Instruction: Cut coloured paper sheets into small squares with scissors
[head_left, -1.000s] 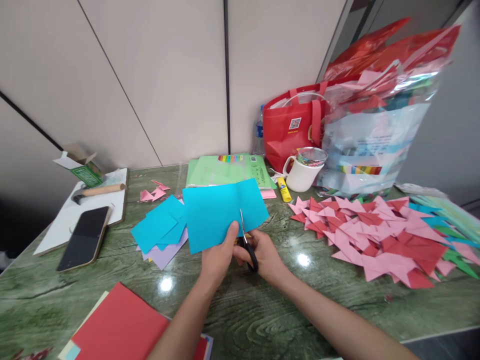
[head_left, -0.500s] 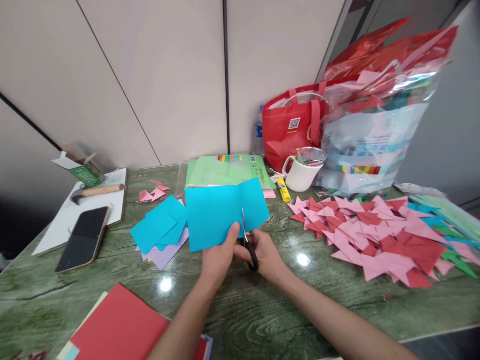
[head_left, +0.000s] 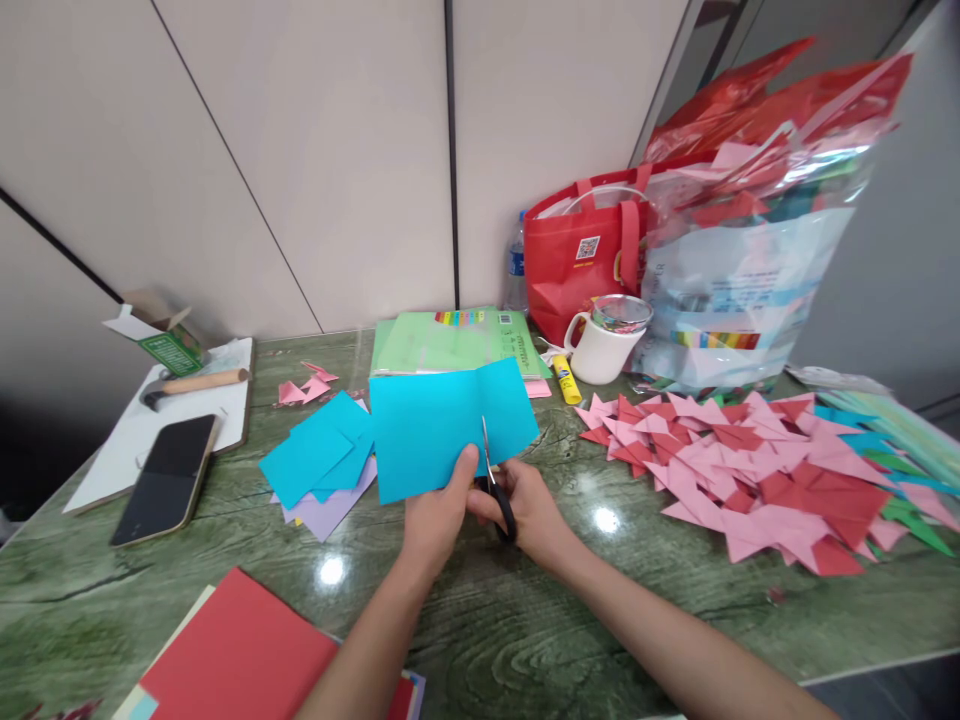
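Observation:
A creased sheet of bright blue paper (head_left: 424,430) is pinched at its lower edge by my left hand (head_left: 442,505), thumb on top. Black-handled scissors (head_left: 499,502) are in my right hand (head_left: 531,505), fingers wrapped about the loops. Their blades lie along the sheet's crease, a cut running up from the lower edge. How far the cut reaches is hard to tell. Left of the sheet lie smaller blue paper pieces (head_left: 311,455) over lilac paper (head_left: 334,505). A stack with red paper (head_left: 240,650) on top lies near my left forearm.
Folded pink and red paper pieces (head_left: 735,450) cover the table's right side. Behind stand a white mug (head_left: 600,350), a yellow glue stick (head_left: 566,380), a red bag (head_left: 570,270) and a plastic bag (head_left: 742,270). A phone (head_left: 169,480) and a hammer (head_left: 199,382) are at left.
Almost nothing differs. The blue sheet's right part has dipped very slightly, and both hands keep the same grip and place.

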